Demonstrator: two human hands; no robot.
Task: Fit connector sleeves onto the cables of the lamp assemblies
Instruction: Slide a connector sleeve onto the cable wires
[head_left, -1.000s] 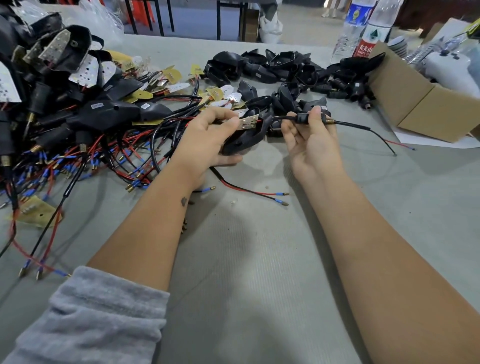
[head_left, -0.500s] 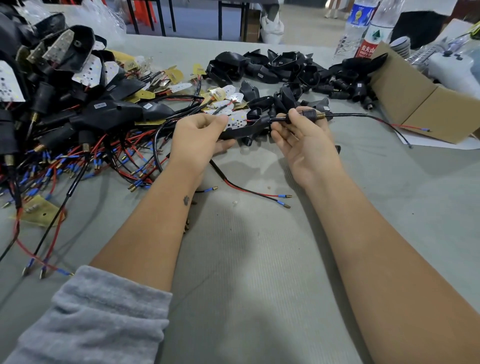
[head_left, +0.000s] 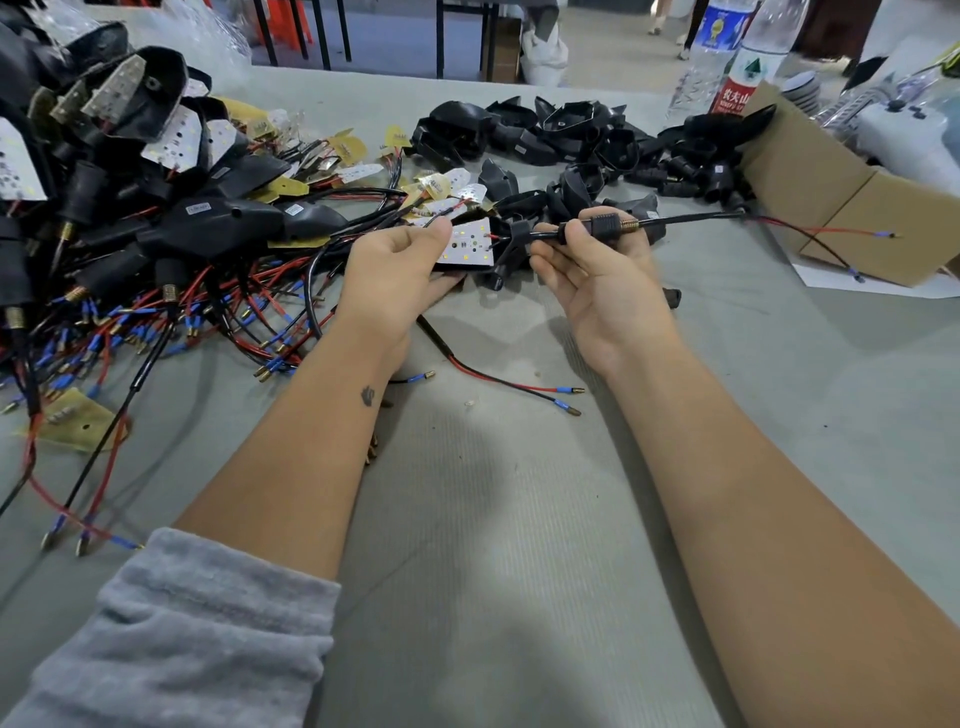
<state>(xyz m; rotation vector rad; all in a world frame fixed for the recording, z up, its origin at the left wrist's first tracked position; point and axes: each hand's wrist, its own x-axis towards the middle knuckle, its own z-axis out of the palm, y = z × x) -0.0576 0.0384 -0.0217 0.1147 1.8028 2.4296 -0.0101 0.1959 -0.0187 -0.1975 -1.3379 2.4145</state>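
While my left hand (head_left: 400, 270) grips the lamp board (head_left: 467, 248), my right hand (head_left: 597, 265) pinches the sleeve (head_left: 605, 227) on the cable (head_left: 691, 219), which runs left to right between them above the tabletop (head_left: 519, 519); sliding leftward looks next.

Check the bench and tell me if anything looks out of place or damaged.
Nothing looks damaged. The left hand holds the LED board and the right hand pinches the connector sleeve on its cable. One oddity: a small black part lies alone beside the right hand, apart from the pile of housings.
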